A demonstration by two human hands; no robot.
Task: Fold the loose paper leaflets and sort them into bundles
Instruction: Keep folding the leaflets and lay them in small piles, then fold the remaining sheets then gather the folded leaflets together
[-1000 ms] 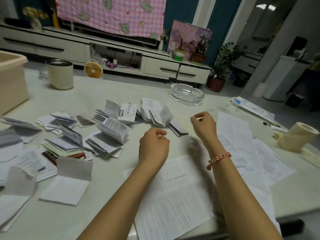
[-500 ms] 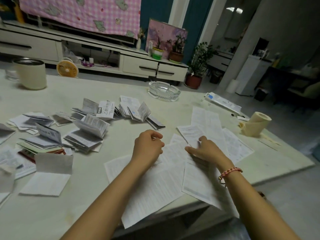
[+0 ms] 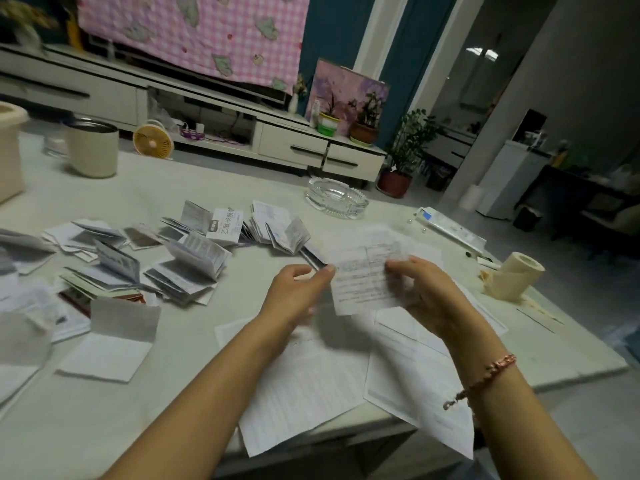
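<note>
A printed paper leaflet (image 3: 363,271) is held up above the table between both hands. My left hand (image 3: 294,292) pinches its left edge, and my right hand (image 3: 422,289) grips its right side with the fingers behind the sheet. Flat unfolded leaflets (image 3: 311,386) lie under my forearms and hang over the table's near edge. Several folded leaflets (image 3: 187,268) sit in loose piles across the left and middle of the pale table (image 3: 194,188).
A glass ashtray (image 3: 337,197) stands behind the held leaflet. At the right lie a roll of paper (image 3: 516,277) and a long white box (image 3: 450,228). A cream mug (image 3: 91,148) and a beige tub (image 3: 8,150) stand at the far left.
My right hand reached to the flat sheets at the right, picked up one leaflet and brought it to the middle. My left hand opened from a fist and took the sheet's left edge.
</note>
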